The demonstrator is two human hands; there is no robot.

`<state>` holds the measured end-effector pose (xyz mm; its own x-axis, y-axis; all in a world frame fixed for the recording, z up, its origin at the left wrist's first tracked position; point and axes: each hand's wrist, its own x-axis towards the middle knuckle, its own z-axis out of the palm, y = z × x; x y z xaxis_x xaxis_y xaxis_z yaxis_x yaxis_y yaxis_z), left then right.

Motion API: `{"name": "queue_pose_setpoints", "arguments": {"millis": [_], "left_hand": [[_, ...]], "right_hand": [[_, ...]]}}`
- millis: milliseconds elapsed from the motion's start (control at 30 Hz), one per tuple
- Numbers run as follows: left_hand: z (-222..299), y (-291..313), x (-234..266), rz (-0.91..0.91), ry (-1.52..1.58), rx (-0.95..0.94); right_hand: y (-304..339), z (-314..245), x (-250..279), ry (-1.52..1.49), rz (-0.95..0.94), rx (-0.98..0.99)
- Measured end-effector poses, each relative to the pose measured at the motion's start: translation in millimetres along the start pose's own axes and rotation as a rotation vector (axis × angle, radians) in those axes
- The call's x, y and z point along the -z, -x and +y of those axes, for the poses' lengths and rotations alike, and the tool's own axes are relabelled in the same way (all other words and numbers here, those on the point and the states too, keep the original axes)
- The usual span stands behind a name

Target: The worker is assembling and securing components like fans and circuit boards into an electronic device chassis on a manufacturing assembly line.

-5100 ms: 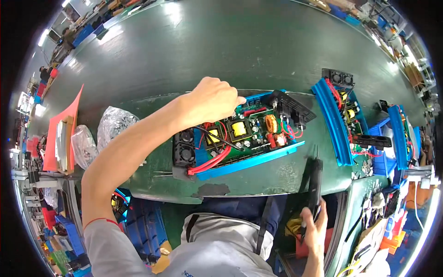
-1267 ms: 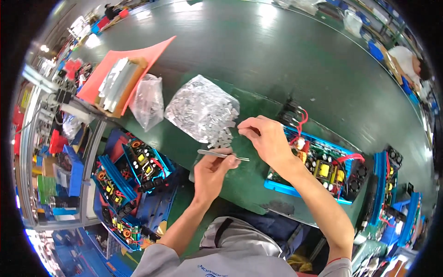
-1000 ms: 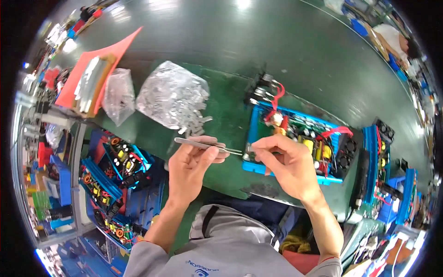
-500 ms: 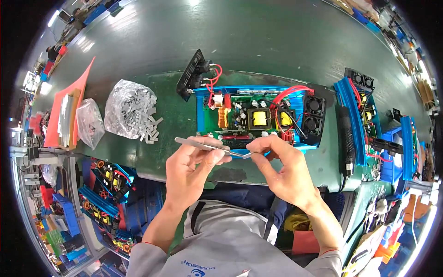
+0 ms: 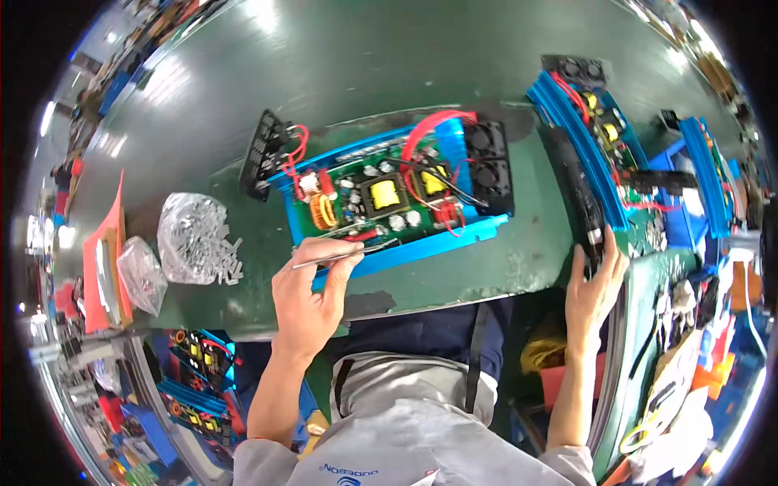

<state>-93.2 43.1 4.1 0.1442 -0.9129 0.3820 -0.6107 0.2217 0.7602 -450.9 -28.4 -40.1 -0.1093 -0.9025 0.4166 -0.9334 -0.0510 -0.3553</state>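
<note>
My left hand (image 5: pixel 312 293) pinches a pair of metal tweezers (image 5: pixel 324 259). Their tips point right, over the near side of a blue metal housing (image 5: pixel 421 247); whether they grip a small piece cannot be made out. Inside the housing lies a green circuit board with yellow-wrapped transformers (image 5: pixel 385 194), an orange coil (image 5: pixel 323 212) and red wires. My right hand (image 5: pixel 596 296) is at the lower end of a black stick-shaped power tool (image 5: pixel 577 182), thumb and fingers apart on either side of it.
A clear bag of small grey pieces (image 5: pixel 193 239) lies left, some spilled out. Beside it are another plastic bag (image 5: pixel 143 275) and an orange-red folder (image 5: pixel 101 271). More blue housings (image 5: pixel 579 150) stand at the right. A black end panel (image 5: pixel 261 158) hangs on wires off the housing.
My right hand has left the tweezers' tips, where it pinched a small grey piece, and moved right to the black tool. The tweezers now reach over the housing. The whole view has shifted.
</note>
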Motion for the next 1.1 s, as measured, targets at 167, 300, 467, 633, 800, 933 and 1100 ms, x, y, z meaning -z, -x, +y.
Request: {"name": "queue_pose_setpoints", "arguments": {"millis": [167,300,467,633,800,933,1100], "left_hand": [[-5.6,-8.7,-18.0,-0.011,-0.078,-0.160],[-10.1,-13.0,-24.3,-0.029,-0.132,-0.233],[-10.5,-11.2,-35.9,0.024,-0.215,-0.131],[-9.8,-11.0,-42.8,0.026,-0.228,-0.110],[-7.9,-9.5,-51.6,0.045,-0.237,-0.115],[-9.7,-7.4,-48.7,0.042,-0.273,-0.112],[-11.6,-11.2,-51.8,0.051,-0.256,-0.071]], "right_hand": [[-14.4,-12.2,9.3,-0.075,-0.126,-0.080],[46.9,-1.4,35.9,-0.287,-0.348,-0.288],[109.6,-4.8,61.4,-1.050,-0.686,-0.852],[147.5,-41.4,44.6,-1.012,-0.989,-0.604],[159.4,-67.6,23.2,-1.037,-0.930,-0.403],[156.0,-70.9,17.2,-1.045,-0.926,-0.345],[147.3,-71.4,14.7,-1.060,-0.963,-0.371]]}}
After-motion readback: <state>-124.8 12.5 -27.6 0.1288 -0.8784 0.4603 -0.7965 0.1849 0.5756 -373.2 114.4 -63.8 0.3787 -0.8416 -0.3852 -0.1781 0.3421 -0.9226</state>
